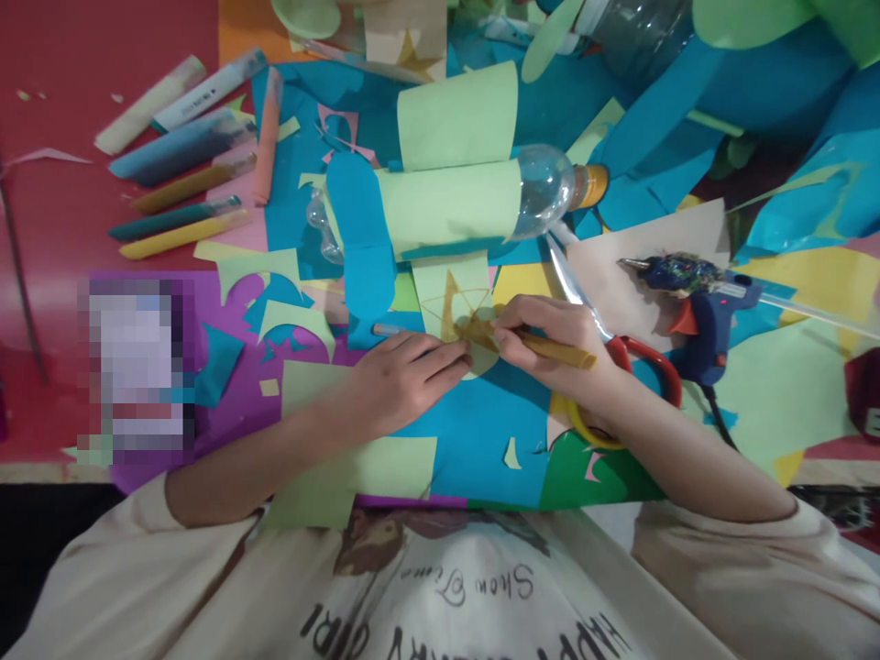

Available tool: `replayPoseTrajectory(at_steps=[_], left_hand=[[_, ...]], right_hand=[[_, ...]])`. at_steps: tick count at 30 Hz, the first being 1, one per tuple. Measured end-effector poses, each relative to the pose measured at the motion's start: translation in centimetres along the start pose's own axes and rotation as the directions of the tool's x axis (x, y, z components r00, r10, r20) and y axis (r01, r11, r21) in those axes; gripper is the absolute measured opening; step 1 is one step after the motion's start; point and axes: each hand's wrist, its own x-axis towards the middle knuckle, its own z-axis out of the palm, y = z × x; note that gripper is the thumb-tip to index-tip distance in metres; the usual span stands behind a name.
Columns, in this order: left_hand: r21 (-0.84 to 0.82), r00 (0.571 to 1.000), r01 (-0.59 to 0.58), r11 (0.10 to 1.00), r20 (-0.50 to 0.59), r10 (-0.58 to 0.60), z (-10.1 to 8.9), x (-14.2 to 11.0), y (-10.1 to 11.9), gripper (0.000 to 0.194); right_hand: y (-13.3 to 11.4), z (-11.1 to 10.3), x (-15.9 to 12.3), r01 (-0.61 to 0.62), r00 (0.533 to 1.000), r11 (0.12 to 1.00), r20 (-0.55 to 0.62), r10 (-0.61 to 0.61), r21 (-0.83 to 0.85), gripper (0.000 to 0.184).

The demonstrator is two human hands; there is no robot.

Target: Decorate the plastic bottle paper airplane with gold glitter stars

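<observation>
My right hand (pixel 550 339) is closed around a mustard-brown marker (pixel 567 351), its tip down on a strip of light green paper (pixel 450 275). On that strip a star (pixel 450 316) is drawn in the same brown, with part of it filled in. Fingers stretched flat, my left hand (pixel 405 380) rests on the strip's lower left side. Close to its knuckles a small clear-grey stick-like piece (pixel 387 330) pokes out, partly hidden. Just beyond both hands lies a clear plastic bottle (pixel 546 188) wrapped in light green paper, with a blue rounded paper piece (pixel 361 238) against it.
Scissors (pixel 650 346) with red and yellow handles lie under my right forearm. A blue glue gun (pixel 711 330) with a cord is at right. Several markers (pixel 185 147) lie at upper left, above a blurred phone-like object (pixel 137 357). Paper scraps (pixel 295 321) cover much of the table.
</observation>
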Motion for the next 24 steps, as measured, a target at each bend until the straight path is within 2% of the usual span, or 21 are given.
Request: replayPoseTrajectory(at_steps=[4, 10, 13, 17, 22, 24], left_hand=[[-0.001, 1.000, -0.005, 1.000, 0.001, 0.005, -0.02, 0.02, 0.01, 0.022], [-0.016, 0.999, 0.000, 1.000, -0.042, -0.001, -0.12, 0.18, 0.03, 0.019], [-0.016, 0.999, -0.003, 1.000, -0.044, 0.003, -0.10, 0.13, -0.01, 0.018], [0.003, 0.999, -0.019, 1.000, -0.032, 0.019, -0.13, 0.10, 0.02, 0.018], [-0.016, 0.999, -0.004, 1.000, -0.052, 0.003, -0.17, 0.15, 0.05, 0.018], [-0.012, 0.999, -0.018, 1.000, -0.046, 0.017, -0.14, 0.14, 0.03, 0.018]], right_hand=[[-0.37, -0.01, -0.14, -0.041, 0.999, 0.998, -0.001, 0.041, -0.045, 0.020], [-0.38, 0.10, -0.17, 0.032, 0.999, 0.998, 0.028, -0.030, -0.045, 0.020], [-0.46, 0.09, -0.17, 0.013, 1.000, 0.998, 0.013, -0.012, -0.065, 0.020], [-0.60, 0.08, -0.22, 0.037, 0.997, 0.998, 0.074, -0.033, -0.052, 0.020], [-0.45, 0.24, -0.32, 0.049, 0.999, 0.997, 0.015, -0.048, -0.067, 0.020], [-0.35, 0.32, -0.33, 0.078, 0.997, 0.995, 0.024, -0.077, -0.063, 0.020]])
